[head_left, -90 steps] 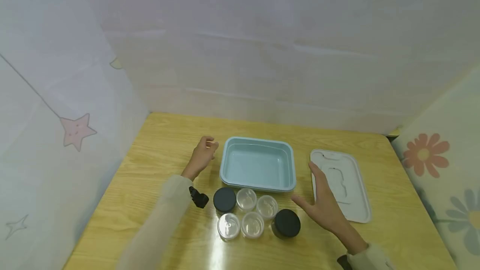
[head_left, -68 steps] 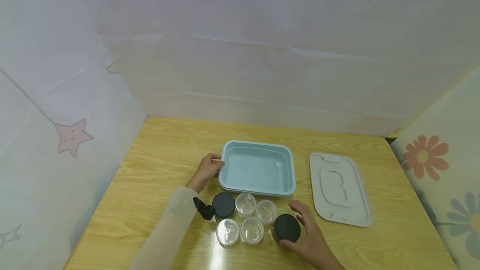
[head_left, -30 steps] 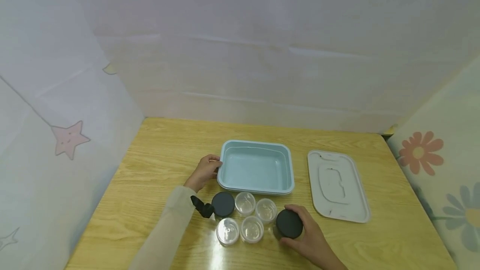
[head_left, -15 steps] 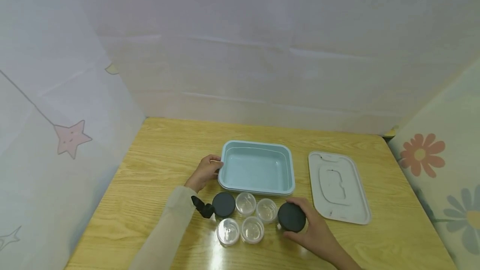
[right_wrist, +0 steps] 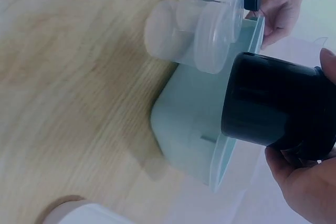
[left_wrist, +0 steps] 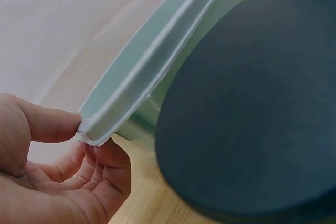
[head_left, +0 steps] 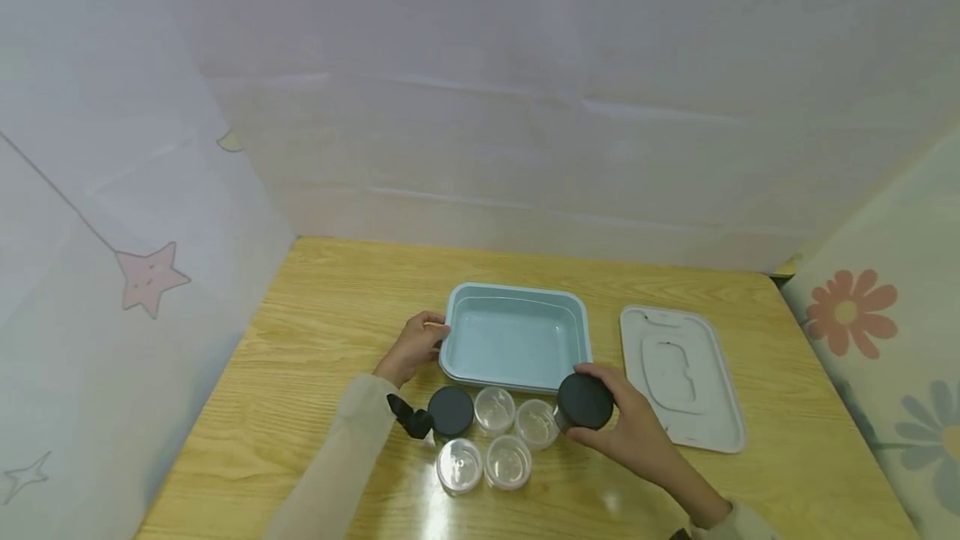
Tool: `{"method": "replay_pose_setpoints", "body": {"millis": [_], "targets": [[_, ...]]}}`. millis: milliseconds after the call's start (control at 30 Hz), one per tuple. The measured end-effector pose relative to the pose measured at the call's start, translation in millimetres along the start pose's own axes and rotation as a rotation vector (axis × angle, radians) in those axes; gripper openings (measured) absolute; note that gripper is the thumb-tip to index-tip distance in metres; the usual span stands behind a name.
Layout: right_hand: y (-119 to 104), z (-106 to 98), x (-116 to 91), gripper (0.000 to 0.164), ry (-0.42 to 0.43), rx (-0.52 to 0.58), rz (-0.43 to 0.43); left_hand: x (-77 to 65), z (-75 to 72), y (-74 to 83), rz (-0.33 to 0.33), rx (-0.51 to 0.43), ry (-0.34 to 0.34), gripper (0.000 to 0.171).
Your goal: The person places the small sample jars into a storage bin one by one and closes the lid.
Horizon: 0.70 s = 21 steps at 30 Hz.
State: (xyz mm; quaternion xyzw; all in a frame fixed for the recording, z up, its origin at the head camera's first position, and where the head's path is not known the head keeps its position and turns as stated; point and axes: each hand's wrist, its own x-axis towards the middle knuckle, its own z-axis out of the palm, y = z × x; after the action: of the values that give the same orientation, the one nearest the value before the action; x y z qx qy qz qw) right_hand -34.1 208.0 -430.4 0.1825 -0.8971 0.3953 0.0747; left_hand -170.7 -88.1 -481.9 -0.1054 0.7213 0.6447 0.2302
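Observation:
My left hand (head_left: 412, 348) pinches the left rim of a light blue plastic tub (head_left: 517, 340); in the left wrist view its thumb lies over the rim (left_wrist: 152, 66) with the fingers curled beneath. My right hand (head_left: 637, 436) grips a black round jar (head_left: 585, 401) by its sides. The right wrist view shows this jar (right_wrist: 268, 103) raised off the table beside the tub's near right corner. A second jar with a black lid (head_left: 451, 411) stands in front of the tub. Several clear lidded jars (head_left: 507, 462) stand to its right.
A white rectangular lid (head_left: 682, 377) lies flat on the wooden table (head_left: 352, 282), right of the tub. Patterned cloth walls (head_left: 480, 123) close in the back and both sides. A black wrist device (head_left: 410, 417) sits on the left sleeve.
My right hand has come in from the right, taken hold of the black jar and lifted it towards the tub. My left hand has moved onto the tub's rim.

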Motion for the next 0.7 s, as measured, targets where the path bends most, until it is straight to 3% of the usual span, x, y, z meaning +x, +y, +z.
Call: {"method": "replay_pose_setpoints", "body": {"millis": [300, 700], "targets": [[-4, 3, 22, 0.075, -0.03, 0.094, 0.04, -1.2, 0.2, -1.5, 0.015, -0.032, -0.028, 0.027], [-4, 16, 57, 0.076, -0.025, 0.05, 0.11, 2.3, 4.0, 0.5, 0.02, -0.015, -0.029, 0.029]]}}
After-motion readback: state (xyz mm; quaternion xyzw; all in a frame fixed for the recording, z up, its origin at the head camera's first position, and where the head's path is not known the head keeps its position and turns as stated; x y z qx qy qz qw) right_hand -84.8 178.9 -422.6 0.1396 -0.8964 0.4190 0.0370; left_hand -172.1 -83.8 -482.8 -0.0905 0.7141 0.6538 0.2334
